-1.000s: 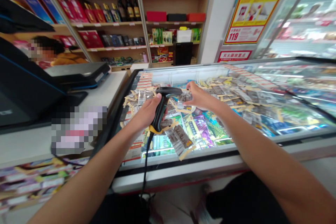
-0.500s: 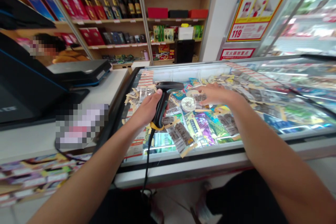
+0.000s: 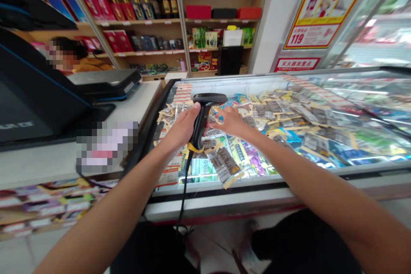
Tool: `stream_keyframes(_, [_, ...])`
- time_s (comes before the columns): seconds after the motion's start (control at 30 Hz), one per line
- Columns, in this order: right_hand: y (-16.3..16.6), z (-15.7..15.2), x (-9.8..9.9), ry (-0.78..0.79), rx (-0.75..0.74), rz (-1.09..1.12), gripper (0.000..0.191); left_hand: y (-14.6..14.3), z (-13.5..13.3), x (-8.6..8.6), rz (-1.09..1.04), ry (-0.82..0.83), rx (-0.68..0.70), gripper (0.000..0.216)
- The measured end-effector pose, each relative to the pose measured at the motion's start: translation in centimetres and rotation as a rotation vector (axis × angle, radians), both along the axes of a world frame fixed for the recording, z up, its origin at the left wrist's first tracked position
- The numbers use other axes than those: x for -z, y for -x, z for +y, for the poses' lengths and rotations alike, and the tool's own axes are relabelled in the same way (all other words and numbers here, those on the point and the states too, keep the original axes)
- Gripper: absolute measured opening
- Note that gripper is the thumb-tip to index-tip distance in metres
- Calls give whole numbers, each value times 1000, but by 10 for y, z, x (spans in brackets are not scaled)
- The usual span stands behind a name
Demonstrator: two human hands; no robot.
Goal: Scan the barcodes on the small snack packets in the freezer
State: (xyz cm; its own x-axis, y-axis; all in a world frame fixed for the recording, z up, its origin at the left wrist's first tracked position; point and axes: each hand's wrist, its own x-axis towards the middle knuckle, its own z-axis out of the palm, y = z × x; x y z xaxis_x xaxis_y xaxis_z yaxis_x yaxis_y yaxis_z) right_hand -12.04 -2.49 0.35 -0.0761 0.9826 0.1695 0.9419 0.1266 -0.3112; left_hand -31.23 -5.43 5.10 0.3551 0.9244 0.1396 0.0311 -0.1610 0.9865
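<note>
Over the glass lid (image 3: 289, 167) of the freezer, my left hand (image 3: 181, 128) is shut tight around the handle of the black scanner (image 3: 202, 115). It holds the scanner up, with the head on top and the cord (image 3: 183, 197) hanging down from it. That hand has stayed where it was half a second ago. My right hand (image 3: 229, 122) has moved. Before, it lay flat and farther right on the tags (image 3: 282, 111). Now it is pulled back in, just beside the scanner. Its fingers are bent a little and touch a tag, but I cannot tell if they grip it.

Tags lie in a big messy heap all over the lid, and bright packs (image 3: 253, 158) show under the glass. Left of the freezer is a white counter (image 3: 38, 167) with a black screen (image 3: 28, 94). A person (image 3: 73, 58) sits behind it. Shelves (image 3: 154, 21) with red boxes and bottles fill the back wall.
</note>
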Motion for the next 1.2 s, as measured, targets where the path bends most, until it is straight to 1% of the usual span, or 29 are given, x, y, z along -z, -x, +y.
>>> stream_keyframes(0.07, [-3,3,-1,29,-20,50,53,0,1,1,6,0,2,65])
stream_keyframes(0.1, [-5,5,-1,45,-29,77,51,1,2,1,12,-1,7,65])
stream_keyframes(0.23, [-15,11,2,88,-76,274,54,2,4,3,23,-10,27,66])
stream_keyframes(0.37, [-26,13,4,16,-94,522,48,4,5,1,45,-16,27,64])
stream_keyframes(0.47, [-36,15,-1,-48,-121,608,39,5,5,-3,48,-21,30,62])
stream_keyframes(0.53, [-44,16,-8,-107,-141,622,38,6,5,-4,43,-21,45,61])
stream_keyframes(0.6, [-51,17,-16,-158,-149,620,43,6,5,-5,39,-12,51,61])
stream_keyframes(0.73, [-62,15,-26,-161,-157,602,54,6,4,-4,41,-4,24,58])
stream_keyframes(0.83, [-63,14,-27,-185,-185,601,53,5,4,-4,42,9,36,54])
stream_keyframes(0.93, [-62,14,-24,-182,-175,599,53,4,4,-4,31,42,55,51])
stream_keyframes(1.07, [-59,15,-21,-200,-175,592,53,4,4,-4,25,50,68,54])
stream_keyframes(1.13, [-59,16,-23,-206,-152,596,53,5,4,-3,22,40,56,59])
stream_keyframes(1.2, [-66,17,-28,-220,-82,598,51,7,6,-3,19,28,33,62])
